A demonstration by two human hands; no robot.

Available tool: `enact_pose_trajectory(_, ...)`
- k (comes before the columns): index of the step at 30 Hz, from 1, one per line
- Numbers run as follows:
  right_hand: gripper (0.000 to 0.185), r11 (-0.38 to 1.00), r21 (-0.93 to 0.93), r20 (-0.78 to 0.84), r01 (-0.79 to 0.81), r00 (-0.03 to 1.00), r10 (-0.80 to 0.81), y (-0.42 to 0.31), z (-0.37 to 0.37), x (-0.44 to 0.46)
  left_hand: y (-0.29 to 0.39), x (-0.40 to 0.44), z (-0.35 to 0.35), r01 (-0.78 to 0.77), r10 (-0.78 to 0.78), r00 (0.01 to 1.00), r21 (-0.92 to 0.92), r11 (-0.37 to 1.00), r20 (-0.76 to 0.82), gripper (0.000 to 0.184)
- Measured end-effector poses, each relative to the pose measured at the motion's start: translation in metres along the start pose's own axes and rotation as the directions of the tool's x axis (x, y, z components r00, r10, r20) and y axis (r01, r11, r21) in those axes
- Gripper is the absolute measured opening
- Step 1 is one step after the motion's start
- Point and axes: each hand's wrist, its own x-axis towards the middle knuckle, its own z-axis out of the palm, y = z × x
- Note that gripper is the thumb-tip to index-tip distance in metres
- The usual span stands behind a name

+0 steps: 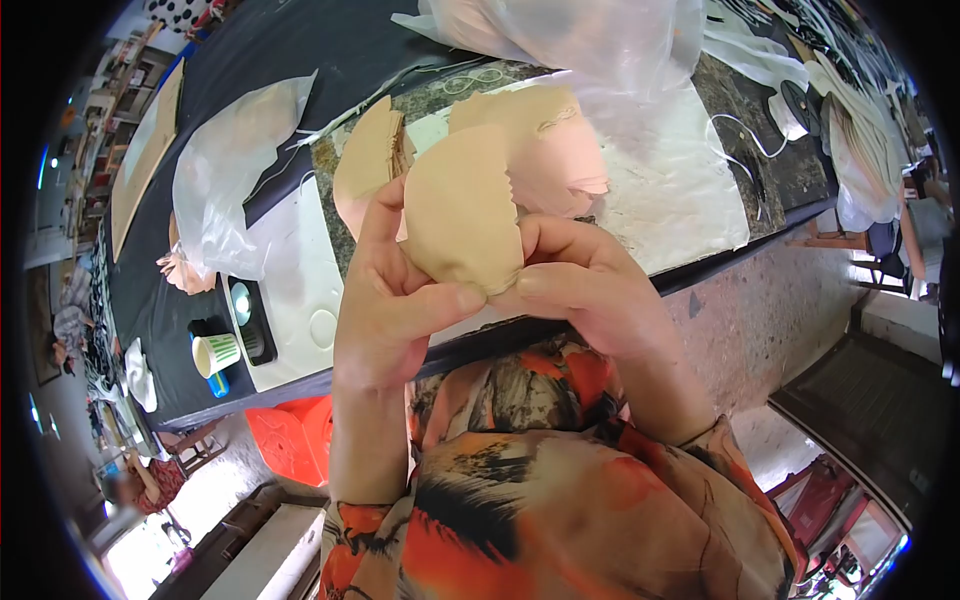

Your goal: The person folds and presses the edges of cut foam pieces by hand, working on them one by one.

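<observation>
Beige cutout (pixel 462 205) (jagged right edge) is pinched by left hand (pixel 385 290) and right hand (pixel 590 280), near similar stacks (pixel 535 125).

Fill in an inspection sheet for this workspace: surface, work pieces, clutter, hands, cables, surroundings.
Surface: dark-covered table, with a white sheet over part of it.
Work pieces: one curved tan piece held up; left stack and right stack of similar pieces beyond it.
Clutter: paper cup and clear plastic bag on the left; larger plastic bag at the far side.
Hands: left hand and right hand both grip the tan piece near its lower edge.
Cables: white cord curving at right; purpose unclear.
Surroundings: red plastic item below the table; another person at lower left.
</observation>
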Motion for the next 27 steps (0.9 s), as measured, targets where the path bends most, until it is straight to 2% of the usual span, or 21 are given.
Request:
enact_pose_trajectory(4,0.014,0.929,-0.343,-0.027,0.141,0.987,-0.160,0.005,0.006,0.000,0.005,-0.009,0.002,0.042,-0.033,0.996,0.110,0.993,-0.087,0.083)
enact_pose_trajectory(6,0.014,0.778,-0.573,0.032,0.259,0.955,-0.295,0.011,0.000,0.002,0.004,-0.013,0.000,-0.003,0.013,0.998,0.169,0.986,-0.058,0.085)
enact_pose_trajectory(9,0.014,0.568,-0.724,0.182,0.391,0.903,-0.390,0.014,-0.002,0.004,0.005,-0.022,-0.008,0.024,-0.007,0.998,0.242,0.970,-0.069,0.089)
enact_pose_trajectory(10,0.015,0.535,-0.750,0.214,0.390,0.907,-0.362,0.015,-0.005,0.003,0.008,-0.025,-0.009,0.047,-0.027,0.996,0.252,0.966,-0.082,0.089)
enact_pose_trajectory(11,0.015,0.631,-0.674,0.227,0.383,0.921,-0.317,0.018,-0.006,0.002,0.009,-0.028,-0.010,0.071,-0.047,0.994,0.264,0.962,-0.096,0.089)
enact_pose_trajectory(13,0.015,0.800,-0.497,0.269,0.337,0.936,-0.228,0.026,-0.003,0.000,0.005,-0.033,-0.015,-0.008,0.004,1.000,0.156,0.988,0.028,0.089)
enact_pose_trajectory(14,0.015,0.998,-0.054,0.205,-0.012,0.978,0.023,0.031,0.007,-0.004,0.002,-0.036,-0.018,-0.040,0.032,0.996,0.097,0.994,0.085,0.089)
enact_pose_trajectory(17,0.014,0.913,0.275,0.227,-0.301,0.943,0.242,0.031,0.011,-0.005,0.001,-0.038,-0.023,-0.003,-0.001,0.997,0.053,0.999,0.073,0.092)
enact_pose_trajectory(18,0.012,0.985,-0.173,0.155,0.012,0.988,0.015,0.030,0.009,-0.002,0.002,-0.037,-0.023,0.045,-0.045,0.999,0.109,0.993,-0.002,0.092)
enact_pose_trajectory(19,0.010,0.756,-0.586,0.190,0.292,0.956,-0.222,0.029,0.005,0.002,0.003,-0.035,-0.023,0.099,-0.087,0.993,0.162,0.982,-0.078,0.093)
enact_pose_trajectory(20,0.008,0.297,-0.840,0.324,0.453,0.859,-0.396,0.029,0.003,0.004,0.003,-0.034,-0.023,0.157,-0.125,0.980,0.210,0.965,-0.157,0.094)
enact_pose_trajectory(23,0.014,0.394,-0.781,0.318,0.485,0.851,-0.417,0.032,0.003,0.003,-0.001,-0.040,-0.026,0.057,-0.038,0.989,0.132,0.990,-0.142,0.096)
enact_pose_trajectory(24,0.013,0.742,-0.558,0.224,0.372,0.928,-0.297,0.035,0.006,0.002,0.000,-0.040,-0.026,0.017,-0.008,0.997,0.115,0.993,-0.079,0.096)
enact_pose_trajectory(25,0.013,0.954,-0.241,0.184,0.179,0.974,-0.136,0.040,0.010,0.000,0.001,-0.041,-0.025,-0.024,0.026,0.999,0.095,0.995,-0.019,0.096)
enact_pose_trajectory(26,0.012,0.992,0.113,0.206,-0.058,0.978,0.034,0.043,0.012,0.000,0.002,-0.042,-0.024,-0.067,0.064,0.997,0.073,0.995,0.039,0.096)
enact_pose_trajectory(27,0.012,0.998,0.044,0.227,-0.052,0.973,0.041,0.043,0.010,0.003,0.003,-0.042,-0.026,-0.039,0.038,0.999,0.078,0.996,0.010,0.096)
